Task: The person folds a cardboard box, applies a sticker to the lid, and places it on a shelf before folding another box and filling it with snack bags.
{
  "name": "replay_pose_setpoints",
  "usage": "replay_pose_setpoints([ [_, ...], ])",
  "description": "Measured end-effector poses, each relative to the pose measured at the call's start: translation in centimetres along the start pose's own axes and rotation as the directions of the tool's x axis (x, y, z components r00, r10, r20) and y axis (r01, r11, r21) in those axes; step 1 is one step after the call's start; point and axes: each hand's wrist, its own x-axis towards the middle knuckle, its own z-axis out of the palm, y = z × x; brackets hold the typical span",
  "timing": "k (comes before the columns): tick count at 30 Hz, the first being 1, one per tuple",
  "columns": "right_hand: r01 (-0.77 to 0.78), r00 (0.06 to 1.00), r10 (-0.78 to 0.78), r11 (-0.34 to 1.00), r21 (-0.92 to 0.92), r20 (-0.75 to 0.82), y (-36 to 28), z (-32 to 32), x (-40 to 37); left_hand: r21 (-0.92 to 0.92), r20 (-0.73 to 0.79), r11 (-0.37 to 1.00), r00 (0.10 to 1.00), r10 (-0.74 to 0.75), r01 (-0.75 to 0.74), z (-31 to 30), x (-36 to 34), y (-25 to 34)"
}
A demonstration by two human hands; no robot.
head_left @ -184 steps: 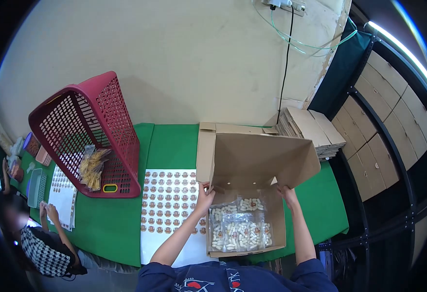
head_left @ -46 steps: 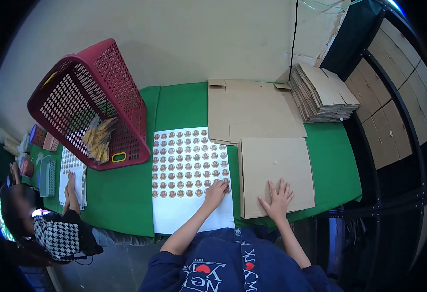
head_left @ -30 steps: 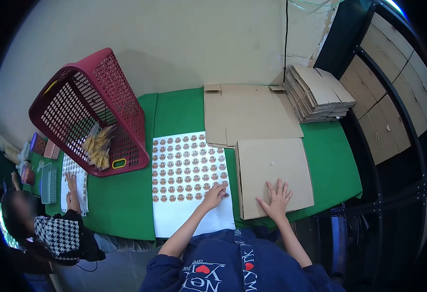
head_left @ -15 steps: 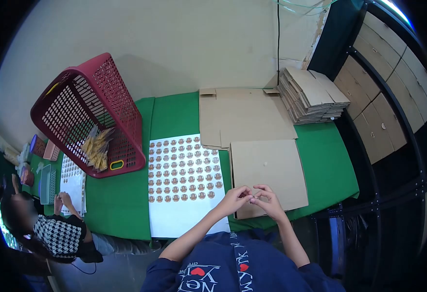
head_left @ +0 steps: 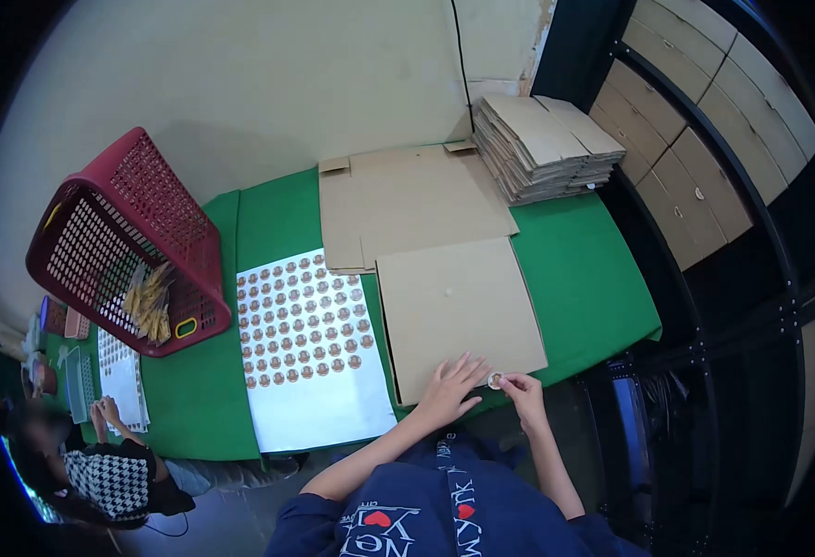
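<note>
Red basket at left of frame holds bagged yellow sticks. Cardboard box, lower centre: closed, contents hidden, sides slanting upper left to lower right. Round sticker sits at the box's lower edge, contact unclear, printed face toward camera, outline circular. Your right hand has it pinched at the fingertips; your left hand lies just left, fingers slightly apart on the box.

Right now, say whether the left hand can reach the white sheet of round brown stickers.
Probably yes: the left hand rests on the brown cardboard box, and the sheet lies beside it to the left, mostly uncovered.
</note>
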Motion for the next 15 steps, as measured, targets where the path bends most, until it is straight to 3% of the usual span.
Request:
replay_pose_setpoints([
  [5, -0.096, 0.995, 0.097, 0.994, 0.056, -0.013, 2.6, -0.1, -0.4, 0.197, 0.134, 0.980, 0.991, -0.029, 0.002, 1.1, -0.6, 0.6],
  [9, -0.094, 0.991, 0.089, 0.994, -0.048, -0.102, 2.9, 1.0, -0.1, 0.127, 0.078, 0.992, 0.996, -0.031, 0.021, 1.6, -0.7, 0.0],
  [15, -0.034, 0.979, 0.023, 0.998, -0.053, -0.201, 4.7, 2.4, 0.1, -0.015, 0.006, 0.996, 0.996, -0.093, 0.093, 2.1, -0.5, 0.0],
])
